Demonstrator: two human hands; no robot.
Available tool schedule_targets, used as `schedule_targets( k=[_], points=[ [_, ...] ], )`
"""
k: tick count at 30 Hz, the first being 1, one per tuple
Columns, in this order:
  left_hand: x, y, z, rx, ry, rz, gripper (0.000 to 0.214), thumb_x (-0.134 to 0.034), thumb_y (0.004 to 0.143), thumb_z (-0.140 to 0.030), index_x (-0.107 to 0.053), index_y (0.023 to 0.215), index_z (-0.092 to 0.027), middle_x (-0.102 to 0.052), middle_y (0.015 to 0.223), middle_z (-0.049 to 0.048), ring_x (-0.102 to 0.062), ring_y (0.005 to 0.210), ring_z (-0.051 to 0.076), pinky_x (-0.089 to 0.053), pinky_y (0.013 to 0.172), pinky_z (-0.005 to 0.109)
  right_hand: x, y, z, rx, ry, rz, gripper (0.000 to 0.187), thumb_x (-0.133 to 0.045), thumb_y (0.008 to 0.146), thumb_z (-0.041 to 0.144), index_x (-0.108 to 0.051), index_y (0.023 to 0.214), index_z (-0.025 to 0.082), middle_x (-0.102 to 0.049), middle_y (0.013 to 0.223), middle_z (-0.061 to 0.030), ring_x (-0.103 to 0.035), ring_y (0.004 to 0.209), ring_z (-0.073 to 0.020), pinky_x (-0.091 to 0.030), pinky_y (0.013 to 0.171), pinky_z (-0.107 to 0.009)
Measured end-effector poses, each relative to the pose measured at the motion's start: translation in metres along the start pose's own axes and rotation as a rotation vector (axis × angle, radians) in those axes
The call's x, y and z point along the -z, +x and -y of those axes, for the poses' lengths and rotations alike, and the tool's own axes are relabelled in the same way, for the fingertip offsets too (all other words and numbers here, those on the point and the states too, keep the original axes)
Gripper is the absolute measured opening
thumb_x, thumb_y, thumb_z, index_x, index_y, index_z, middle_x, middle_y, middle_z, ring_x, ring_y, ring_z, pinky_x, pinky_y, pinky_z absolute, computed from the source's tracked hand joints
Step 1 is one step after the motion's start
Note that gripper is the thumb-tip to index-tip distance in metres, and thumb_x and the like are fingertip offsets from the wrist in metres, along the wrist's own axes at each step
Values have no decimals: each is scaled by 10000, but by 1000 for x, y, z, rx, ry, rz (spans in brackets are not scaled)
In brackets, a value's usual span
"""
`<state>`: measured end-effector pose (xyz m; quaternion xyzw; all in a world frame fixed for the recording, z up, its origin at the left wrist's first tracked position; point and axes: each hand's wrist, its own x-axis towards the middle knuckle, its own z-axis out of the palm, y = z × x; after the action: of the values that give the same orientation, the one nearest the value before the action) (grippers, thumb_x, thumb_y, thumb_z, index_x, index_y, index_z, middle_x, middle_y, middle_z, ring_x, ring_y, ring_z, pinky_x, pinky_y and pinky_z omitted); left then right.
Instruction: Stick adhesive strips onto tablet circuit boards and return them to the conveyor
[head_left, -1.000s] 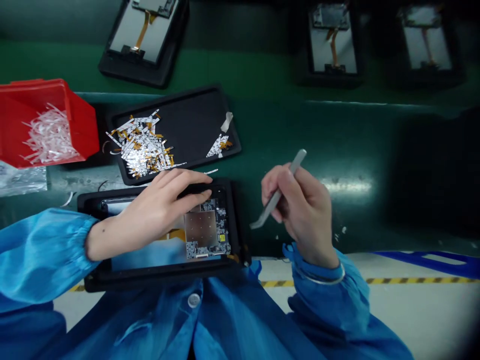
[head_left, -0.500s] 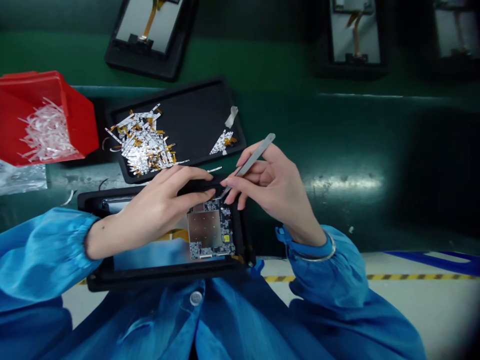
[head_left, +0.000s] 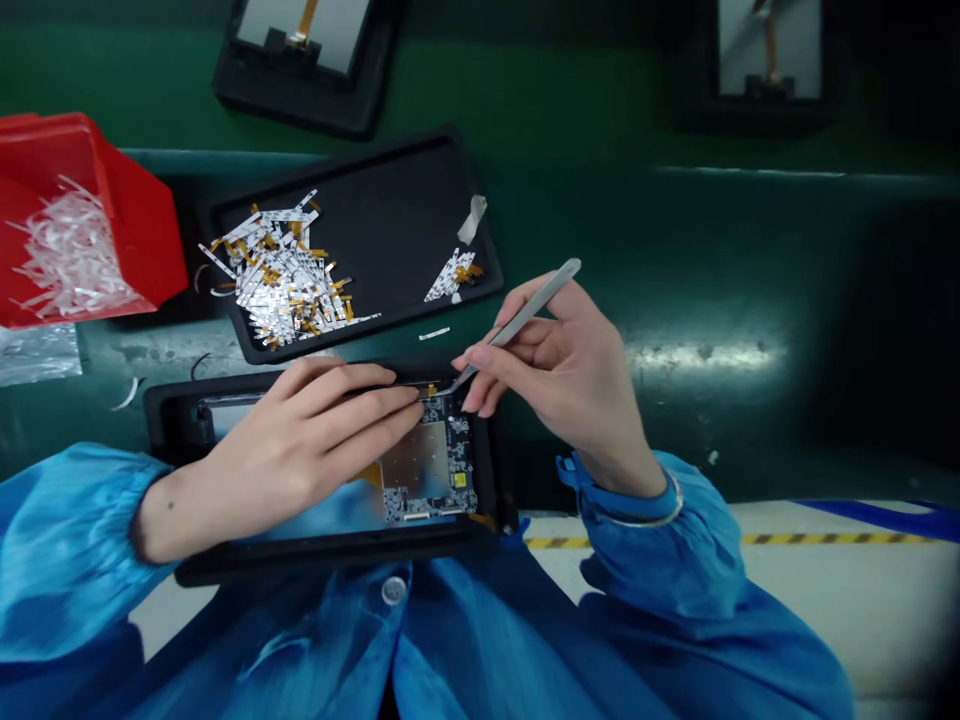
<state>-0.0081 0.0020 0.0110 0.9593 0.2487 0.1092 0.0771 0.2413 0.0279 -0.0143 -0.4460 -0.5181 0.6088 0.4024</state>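
My left hand (head_left: 315, 445) lies with its fingers spread over the upper edge of a tablet's circuit board (head_left: 427, 470), holding no object. The board sits in an opened tablet inside a black rubber fixture (head_left: 322, 555), with a metal shield plate at its centre. My right hand (head_left: 547, 375) grips steel tweezers (head_left: 521, 322), whose tips touch or nearly touch the board's top edge, next to my left fingertips. My left hand hides part of the tablet.
A black tray (head_left: 397, 190) holds a pile of foil strips with orange flex tails (head_left: 277, 280). A red bin (head_left: 90, 225) of white plastic strips stands at left. Further tablets in black fixtures (head_left: 304, 65) lie on the green conveyor belt (head_left: 675, 250).
My right hand has moved left from over the belt, bringing the tweezer tips down to the board's top edge. My left hand has stayed on the board, and the view has shifted slightly.
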Motion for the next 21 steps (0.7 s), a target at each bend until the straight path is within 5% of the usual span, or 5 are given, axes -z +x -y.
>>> schedule_targets(
  k=[14, 21],
  points=[
    [-13, -2, -2, 48, 64, -31, 328, -460, 1066, -184, -543, 1381, -146, -722, 1278, 30, -600, 1246, 228, -437, 964, 383, 0, -2, 2, 99, -76, 45, 301, -746, 875, 183, -460, 932, 259, -686, 692, 100, -731, 553, -139, -639, 492, -238],
    [-5, 3, -5, -148, 349, -2, 268, -532, 1016, -102, -631, 1263, -71, -734, 1265, 35, -639, 1166, 224, -478, 896, 404, -5, -5, 0, 141, -91, -5, 272, -744, 873, 149, -500, 943, 248, -678, 705, 83, -720, 559, -130, -634, 509, -237]
  ],
)
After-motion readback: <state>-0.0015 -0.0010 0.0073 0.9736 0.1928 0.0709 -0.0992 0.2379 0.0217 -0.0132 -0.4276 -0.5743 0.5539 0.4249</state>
